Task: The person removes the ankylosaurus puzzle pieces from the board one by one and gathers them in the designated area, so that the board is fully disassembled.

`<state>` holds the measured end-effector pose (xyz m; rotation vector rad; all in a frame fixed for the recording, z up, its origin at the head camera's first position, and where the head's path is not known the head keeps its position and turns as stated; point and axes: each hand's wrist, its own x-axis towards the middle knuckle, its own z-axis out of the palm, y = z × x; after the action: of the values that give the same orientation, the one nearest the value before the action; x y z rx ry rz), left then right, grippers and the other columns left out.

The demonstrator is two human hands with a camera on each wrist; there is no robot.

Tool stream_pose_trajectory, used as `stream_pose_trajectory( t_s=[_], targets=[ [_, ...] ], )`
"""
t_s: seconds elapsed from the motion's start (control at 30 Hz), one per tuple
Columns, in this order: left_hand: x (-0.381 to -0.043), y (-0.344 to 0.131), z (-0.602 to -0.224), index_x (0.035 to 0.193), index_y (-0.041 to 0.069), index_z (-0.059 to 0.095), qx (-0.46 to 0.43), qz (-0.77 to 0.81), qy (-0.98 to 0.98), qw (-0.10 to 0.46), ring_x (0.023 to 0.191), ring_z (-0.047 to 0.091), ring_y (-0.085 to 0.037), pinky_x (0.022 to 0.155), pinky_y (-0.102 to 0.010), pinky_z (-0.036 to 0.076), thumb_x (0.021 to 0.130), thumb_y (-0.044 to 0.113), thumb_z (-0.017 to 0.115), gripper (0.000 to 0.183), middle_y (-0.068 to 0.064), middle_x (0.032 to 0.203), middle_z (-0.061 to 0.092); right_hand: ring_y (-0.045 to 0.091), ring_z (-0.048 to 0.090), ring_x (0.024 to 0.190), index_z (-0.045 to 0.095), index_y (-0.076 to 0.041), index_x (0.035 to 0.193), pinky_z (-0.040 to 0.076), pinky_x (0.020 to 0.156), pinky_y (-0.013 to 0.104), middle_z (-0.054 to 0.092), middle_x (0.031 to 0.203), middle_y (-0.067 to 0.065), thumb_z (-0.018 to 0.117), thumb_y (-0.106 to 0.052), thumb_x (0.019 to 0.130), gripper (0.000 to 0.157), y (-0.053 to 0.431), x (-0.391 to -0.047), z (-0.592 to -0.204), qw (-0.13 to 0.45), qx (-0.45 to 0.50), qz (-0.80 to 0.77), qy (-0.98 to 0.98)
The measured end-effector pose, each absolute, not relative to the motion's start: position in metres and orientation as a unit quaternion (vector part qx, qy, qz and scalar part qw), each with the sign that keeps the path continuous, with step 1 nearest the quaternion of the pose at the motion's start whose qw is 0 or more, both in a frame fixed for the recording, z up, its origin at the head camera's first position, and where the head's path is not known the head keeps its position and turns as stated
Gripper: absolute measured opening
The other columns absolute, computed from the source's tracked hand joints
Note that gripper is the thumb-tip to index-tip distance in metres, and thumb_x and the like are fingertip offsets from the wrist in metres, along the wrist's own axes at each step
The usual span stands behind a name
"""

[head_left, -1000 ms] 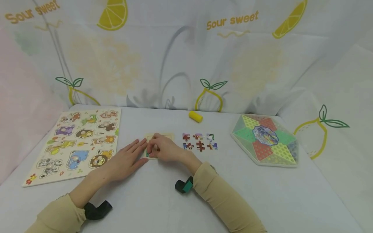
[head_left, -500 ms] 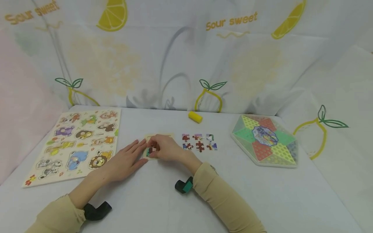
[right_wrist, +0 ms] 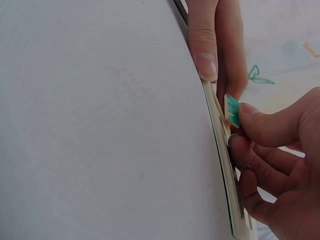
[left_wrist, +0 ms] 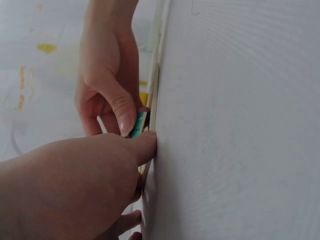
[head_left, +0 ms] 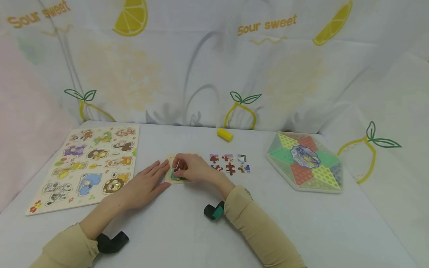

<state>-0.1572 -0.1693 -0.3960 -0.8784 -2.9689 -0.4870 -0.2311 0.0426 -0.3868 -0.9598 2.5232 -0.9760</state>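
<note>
A small wooden puzzle tray lies mid-table, partly covered by both hands. My left hand lies palm down at its left side, fingers stretched out; in the right wrist view the left thumb presses on the tray's edge. My right hand is over the tray, thumb and fingers pinching a jigsaw piece with a green printed face. That piece stands tilted against the tray in both wrist views. Its other side and most of the tray's inside are hidden by the fingers.
Several loose jigsaw pieces lie in two rows right of the tray. Behind them is a yellow cylinder. An animal peg puzzle board covers the left; a hexagonal Chinese checkers box lies at right.
My right hand has shifted slightly right, and the piece it pinches has tilted so more of its green shows. The left hand stays in place.
</note>
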Motion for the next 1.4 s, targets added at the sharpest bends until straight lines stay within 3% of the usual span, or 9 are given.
stream_pose_trajectory(
  t_s=[0.5,0.77,1.07,1.4],
  targets=[
    [-0.157,-0.168,-0.398,0.151,-0.003,0.038,-0.274,-0.158,-0.948,-0.006,0.146,0.030,-0.045,0.118,-0.057,0.029,0.105,0.036,0.050,0.061,-0.019,0.160,0.033,0.012,0.050,0.081,0.058,-0.015,0.102,0.040,0.068,0.021,0.057,0.089,-0.002,0.064,-0.010,0.095,0.010,0.047,-0.227,-0.377,0.180,-0.305,-0.345,0.869],
    [-0.157,-0.168,-0.399,0.151,-0.004,0.038,-0.277,-0.148,-0.949,0.003,0.146,0.030,-0.045,0.117,-0.057,0.030,0.105,0.034,0.051,0.061,-0.020,0.160,0.033,0.014,0.052,0.080,0.059,-0.013,0.105,0.041,0.067,0.022,0.057,0.086,0.000,0.062,-0.013,0.098,0.008,0.082,-0.221,-0.351,0.168,-0.328,-0.339,0.865],
    [-0.159,-0.171,-0.398,0.150,-0.006,0.037,-0.283,-0.143,-0.948,0.002,0.146,0.029,-0.046,0.118,-0.057,0.028,0.105,0.035,0.051,0.062,-0.022,0.159,0.033,0.013,0.057,0.077,0.066,-0.009,0.101,0.049,0.069,0.025,0.065,0.087,0.001,0.072,-0.012,0.092,0.012,0.156,-0.228,-0.353,0.184,-0.297,-0.348,0.870],
    [-0.158,-0.170,-0.395,0.150,-0.005,0.038,-0.283,-0.155,-0.946,-0.001,0.146,0.029,-0.046,0.117,-0.058,0.029,0.105,0.035,0.051,0.062,-0.022,0.159,0.033,0.019,0.064,0.066,0.067,-0.012,0.093,0.048,0.068,0.028,0.069,0.073,0.000,0.080,-0.014,0.085,0.015,0.162,-0.232,-0.357,0.242,-0.254,-0.335,0.874]
  ],
)
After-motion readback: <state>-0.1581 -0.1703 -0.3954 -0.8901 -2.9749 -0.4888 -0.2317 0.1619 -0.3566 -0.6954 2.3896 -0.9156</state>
